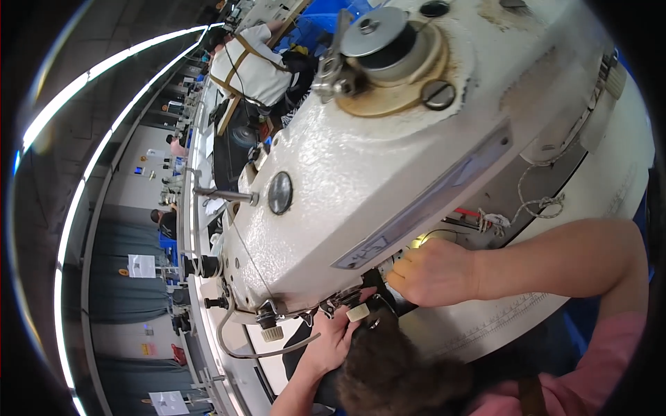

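A large white sewing machine (347, 201) fills the middle, with a metal spool housing on top and knobs and a hose at its lower end. My left hand (329, 336) reaches beneath that end, fingers stretched out on dark material (385, 301), their tips partly hidden by the fittings. My right hand (430, 274) is curled by the lit needle area; what its fingers hold is hidden. A brown fuzzy mass (395, 360) lies between my forearms, below the machine's end.
A person (250, 66) in a white top works up behind the machine, near blue bins (319, 14). Other people (166, 222) and machines line the left. A white curved bed (603, 180) with a scale and a knotted cord (541, 204) are at the right.
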The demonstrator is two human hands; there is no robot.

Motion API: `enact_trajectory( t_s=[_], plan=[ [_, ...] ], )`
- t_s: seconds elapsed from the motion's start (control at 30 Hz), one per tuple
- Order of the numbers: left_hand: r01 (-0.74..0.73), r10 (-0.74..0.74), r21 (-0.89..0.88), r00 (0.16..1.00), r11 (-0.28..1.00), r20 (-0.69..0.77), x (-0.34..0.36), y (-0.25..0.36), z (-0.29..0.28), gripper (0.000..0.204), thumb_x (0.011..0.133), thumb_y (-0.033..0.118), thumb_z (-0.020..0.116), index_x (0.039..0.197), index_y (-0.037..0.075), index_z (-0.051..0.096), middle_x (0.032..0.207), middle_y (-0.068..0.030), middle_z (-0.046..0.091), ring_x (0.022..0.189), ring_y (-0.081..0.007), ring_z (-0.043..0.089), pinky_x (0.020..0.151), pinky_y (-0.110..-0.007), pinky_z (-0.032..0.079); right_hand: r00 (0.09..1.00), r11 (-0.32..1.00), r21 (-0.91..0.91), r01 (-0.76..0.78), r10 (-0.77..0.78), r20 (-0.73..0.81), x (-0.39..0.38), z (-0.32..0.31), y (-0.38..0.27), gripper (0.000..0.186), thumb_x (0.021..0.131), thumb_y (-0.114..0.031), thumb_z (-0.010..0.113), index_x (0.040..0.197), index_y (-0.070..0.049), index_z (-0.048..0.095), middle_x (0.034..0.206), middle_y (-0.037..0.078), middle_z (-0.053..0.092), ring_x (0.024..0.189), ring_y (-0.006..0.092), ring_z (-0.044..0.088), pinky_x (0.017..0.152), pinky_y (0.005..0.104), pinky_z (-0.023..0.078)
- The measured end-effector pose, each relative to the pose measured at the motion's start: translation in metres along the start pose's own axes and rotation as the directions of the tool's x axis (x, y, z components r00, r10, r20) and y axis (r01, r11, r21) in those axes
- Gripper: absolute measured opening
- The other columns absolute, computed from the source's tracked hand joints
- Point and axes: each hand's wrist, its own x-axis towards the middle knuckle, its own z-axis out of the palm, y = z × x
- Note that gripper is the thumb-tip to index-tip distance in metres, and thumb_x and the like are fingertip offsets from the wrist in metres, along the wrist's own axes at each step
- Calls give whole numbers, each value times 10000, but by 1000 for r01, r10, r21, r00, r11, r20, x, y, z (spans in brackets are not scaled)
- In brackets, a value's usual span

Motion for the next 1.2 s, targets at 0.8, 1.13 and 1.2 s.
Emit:
enact_trajectory(
  t_s=[0.8,1.13,1.2],
  plan=[
    [-8,4,-83,999,997,-43,21,32,-11,275,884,-30,620,1149,16,676,845,-64,564,771,-177,520,721,-283,445,962,987,80,140,-155,225,2,-2,0,207,806,-176,542,959,-81,643,789,39,580,693,193,625,555,317,493],
    [82,-128,-305,983,949,-131,14,28,7,317,862,-24,632,1163,57,685,839,-62,565,778,-177,555,733,-301,474,975,994,33,101,-105,194,-1,-8,2,210,773,-158,568,947,-61,636,735,42,594,684,190,627,560,311,496],
    [109,-94,78,981,991,-171,9,8,17,326,855,-2,644,1167,81,688,825,-81,581,768,-246,577,745,-346,486,968,992,37,124,-129,217,-1,-8,3,214,773,-161,573,954,-67,640,731,40,593,682,190,630,560,312,496]
  ],
)
